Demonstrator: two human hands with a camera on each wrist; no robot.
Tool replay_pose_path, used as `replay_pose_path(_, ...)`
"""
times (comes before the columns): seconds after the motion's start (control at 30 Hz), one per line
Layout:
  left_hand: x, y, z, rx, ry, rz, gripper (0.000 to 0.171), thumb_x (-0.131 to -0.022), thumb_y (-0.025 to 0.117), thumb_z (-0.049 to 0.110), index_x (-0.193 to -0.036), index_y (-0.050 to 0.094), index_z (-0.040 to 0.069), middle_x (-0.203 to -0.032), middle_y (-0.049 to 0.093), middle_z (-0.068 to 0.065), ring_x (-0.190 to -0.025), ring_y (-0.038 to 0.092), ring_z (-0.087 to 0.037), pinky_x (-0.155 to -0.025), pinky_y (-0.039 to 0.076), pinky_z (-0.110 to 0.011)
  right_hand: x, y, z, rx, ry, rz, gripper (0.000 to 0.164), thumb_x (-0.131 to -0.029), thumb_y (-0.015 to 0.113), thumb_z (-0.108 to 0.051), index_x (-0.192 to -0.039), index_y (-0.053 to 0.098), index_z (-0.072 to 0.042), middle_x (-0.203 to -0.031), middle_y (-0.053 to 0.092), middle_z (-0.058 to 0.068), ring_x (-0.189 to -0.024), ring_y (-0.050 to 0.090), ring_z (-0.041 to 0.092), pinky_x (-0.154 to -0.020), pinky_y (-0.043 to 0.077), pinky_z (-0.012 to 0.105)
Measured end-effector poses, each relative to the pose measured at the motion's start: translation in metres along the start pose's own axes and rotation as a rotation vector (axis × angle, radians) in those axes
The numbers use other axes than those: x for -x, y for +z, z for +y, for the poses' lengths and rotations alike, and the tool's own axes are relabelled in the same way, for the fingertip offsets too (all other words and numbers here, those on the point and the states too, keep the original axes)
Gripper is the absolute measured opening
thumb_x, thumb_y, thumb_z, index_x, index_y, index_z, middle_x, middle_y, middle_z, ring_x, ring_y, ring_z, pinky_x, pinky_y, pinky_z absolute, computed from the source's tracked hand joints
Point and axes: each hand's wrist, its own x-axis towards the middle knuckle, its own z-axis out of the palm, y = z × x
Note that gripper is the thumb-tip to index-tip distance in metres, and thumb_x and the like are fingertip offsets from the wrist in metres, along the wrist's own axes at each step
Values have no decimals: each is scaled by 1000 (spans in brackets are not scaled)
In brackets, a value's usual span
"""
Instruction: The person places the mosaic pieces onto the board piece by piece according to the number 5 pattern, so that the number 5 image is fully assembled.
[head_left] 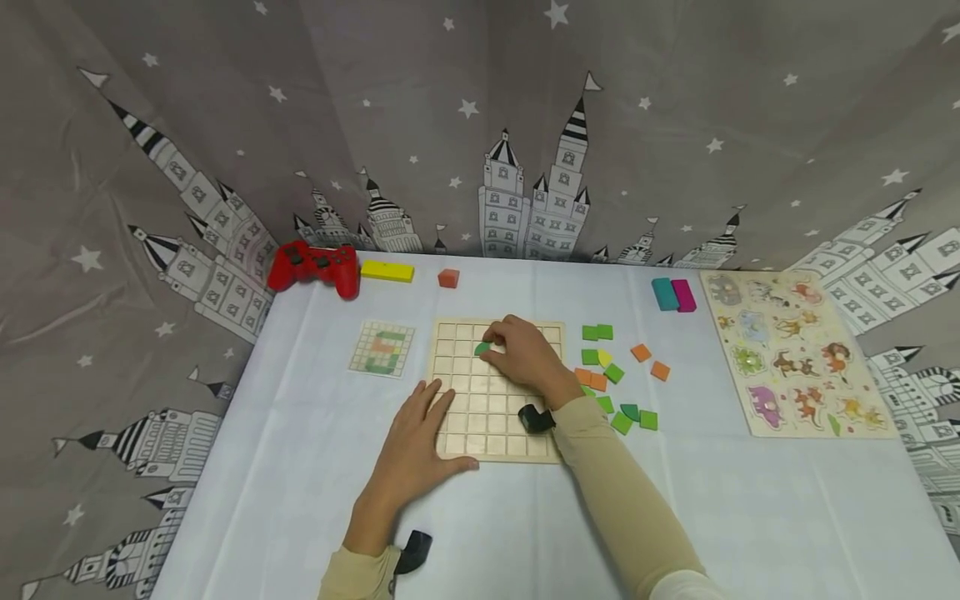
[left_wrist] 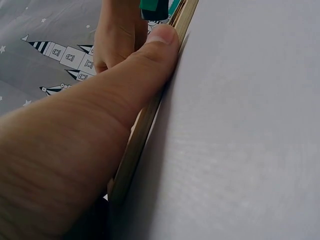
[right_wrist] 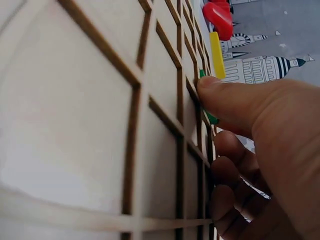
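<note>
A square wooden grid board (head_left: pixel 476 425) lies on the white table. My right hand (head_left: pixel 522 354) reaches over its upper part and pinches a dark green tile with a rounded edge (head_left: pixel 482 348) between thumb and fingers, at a cell near the top middle. In the right wrist view, the thumb presses on that green tile (right_wrist: pixel 212 119). My left hand (head_left: pixel 420 442) rests at the board's lower left corner, fingers spread along the left side. The left wrist view shows its thumb (left_wrist: pixel 150 55) against the board's front edge (left_wrist: pixel 135 155).
Left of the board lies a pattern card (head_left: pixel 382 349). Several loose green, orange and yellow tiles (head_left: pixel 613 372) are scattered to the right. Along the back are a red game controller (head_left: pixel 315 265), a yellow block (head_left: pixel 387 272), an orange block (head_left: pixel 448 278), a teal block (head_left: pixel 664 294) and an animal puzzle (head_left: pixel 795 354).
</note>
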Motion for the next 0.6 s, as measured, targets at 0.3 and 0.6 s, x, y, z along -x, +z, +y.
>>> replay_pose_path(0.3,1,-2,1,4,16,16,113,-68,86,64,-157,39,13,-168,28,-11,-159,16,-35,-124,27,-59,0,2,-3,-35,35,26,25,-96,72,-35,-113,73,-17,-104,65,3,-94,61,19,-87,54,38)
replay_pose_path(0.6,0,-2,3,8,14,6,113,-69,85,65,-157,39,13,-168,27,-11,-159,16,-35,-124,26,-59,1,1,1,-35,46,7,25,-97,71,-32,-116,74,-17,-103,64,2,-93,59,18,-85,54,36)
